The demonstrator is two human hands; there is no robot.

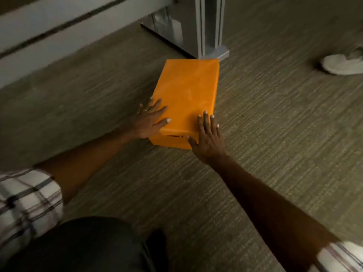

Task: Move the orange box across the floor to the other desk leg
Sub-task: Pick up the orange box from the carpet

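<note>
The orange box (186, 95), a lidded shoebox shape, lies flat on the carpet with its far end touching the foot of a grey metal desk leg (211, 26). My left hand (149, 120) rests on the near left corner of the box, fingers spread over the lid and side. On the near right corner sits my right hand (208, 138), palm against the end and fingers on the lid. Both hands press the box from its near end.
Grey-green carpet (275, 124) spreads all around. A pale desk panel (59, 26) runs along the upper left. A white shoe (341, 64) lies at the right edge. My dark-trousered knee (88, 246) fills the lower left.
</note>
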